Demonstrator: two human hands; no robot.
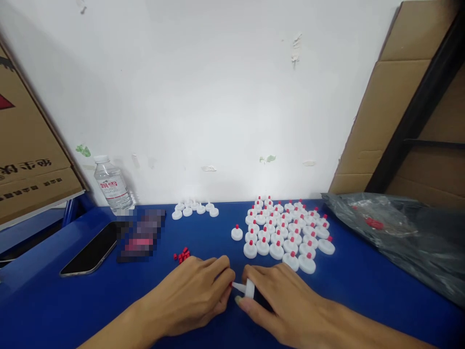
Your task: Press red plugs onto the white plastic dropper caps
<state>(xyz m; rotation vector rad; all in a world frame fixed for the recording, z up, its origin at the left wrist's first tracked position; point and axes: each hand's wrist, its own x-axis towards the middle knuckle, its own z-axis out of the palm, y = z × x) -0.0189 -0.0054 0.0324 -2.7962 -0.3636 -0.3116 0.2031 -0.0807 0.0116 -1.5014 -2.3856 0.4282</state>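
My right hand [281,298] pinches a white nozzle cap [247,288] lying sideways, its spout pointing left. My left hand [192,293] is closed in a pinch at the spout's end, where a bit of red [231,284] shows at its fingertips. Both hands rest low on the blue table [363,281]. Just behind the right hand stand several white caps with red tips [286,230] in rows. A single red-tipped cap [237,233] stands apart to their left. A small heap of loose red tips [182,255] lies behind my left hand.
Several plain white caps [194,208] sit by the wall. A water bottle [112,185], a phone [90,254] and a blurred packet [140,235] lie at the left. A grey plastic bag [403,232] with red bits covers the right. Cardboard boxes [29,160] flank both sides.
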